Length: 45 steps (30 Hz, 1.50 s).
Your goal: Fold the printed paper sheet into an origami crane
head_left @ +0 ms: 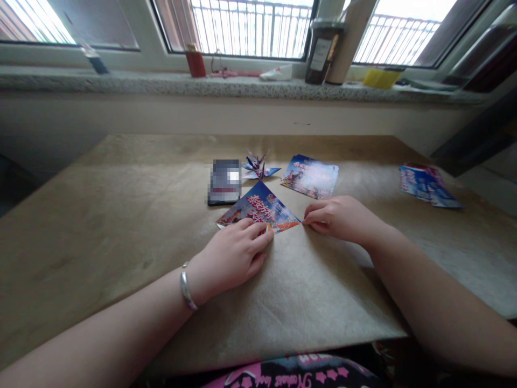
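Lying at frame centre: folded paper triangle (258, 211), long edge running left to right, apex up-frame. Pressed down along that edge by left hand (234, 253), fingers nearly flat, gripping nothing. Pinched at its right tip by right hand (339, 218), fingertips closed on the corner.

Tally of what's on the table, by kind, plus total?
folded paper triangle, under both hands: 1
origami crane: 1
phone: 1
flat printed paper piles: 2
Total: 5
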{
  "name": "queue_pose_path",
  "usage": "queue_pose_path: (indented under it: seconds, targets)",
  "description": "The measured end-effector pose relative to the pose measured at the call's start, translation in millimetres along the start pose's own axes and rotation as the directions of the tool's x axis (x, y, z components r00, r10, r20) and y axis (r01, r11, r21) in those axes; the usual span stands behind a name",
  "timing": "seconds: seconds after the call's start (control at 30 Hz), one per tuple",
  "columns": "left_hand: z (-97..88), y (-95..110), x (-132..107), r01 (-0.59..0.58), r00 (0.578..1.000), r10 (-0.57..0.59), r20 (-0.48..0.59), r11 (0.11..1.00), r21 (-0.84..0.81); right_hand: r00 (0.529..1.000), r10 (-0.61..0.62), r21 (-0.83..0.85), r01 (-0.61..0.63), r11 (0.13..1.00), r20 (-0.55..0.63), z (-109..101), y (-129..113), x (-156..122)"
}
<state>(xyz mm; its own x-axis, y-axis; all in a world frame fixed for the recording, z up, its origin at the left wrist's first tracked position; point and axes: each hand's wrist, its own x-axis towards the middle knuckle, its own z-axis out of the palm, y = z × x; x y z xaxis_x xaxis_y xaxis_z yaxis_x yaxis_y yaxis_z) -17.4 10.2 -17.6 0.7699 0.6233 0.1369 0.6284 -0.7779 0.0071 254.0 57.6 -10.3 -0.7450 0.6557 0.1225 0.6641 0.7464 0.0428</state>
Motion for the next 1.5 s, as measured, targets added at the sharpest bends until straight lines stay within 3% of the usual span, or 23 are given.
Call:
queue_pose_path:
  seconds: [0.23,0.43,0.63,1.2,1.5]
  targets:
    - [0.8,-1.8,-0.5,0.0,1.0,0.0,0.008,1.0,-0.016,0.997,0.049,0.014,-0.049,0.999,-0.067,3.0,-13.2,4.2]
    - [3.8,-3.9,-0.9,0.002,1.0,-0.002,0.009,1.0,-0.021,0.982,-0.125,0.143,0.145,0.979,-0.142,11.9,-28.0,12.9]
    - [10.7,-8.5,-0.7,-0.044,0.998,0.042,-0.041,0.998,-0.036,0.969,-0.156,0.229,0.198,0.953,-0.192,19.2,-34.7,18.7]
    - [7.5,-11.3,3.7,-0.064,0.994,0.06,-0.092,0.997,-0.042,0.953,-0.173,0.153,0.215,0.965,-0.249,23.6,-34.7,24.1]
    - [-0.2,-15.1,3.2,-0.076,0.995,0.073,-0.066,0.996,-0.038,0.952,-0.175,0.159,0.219,0.963,-0.25,22.5,-32.7,23.0]
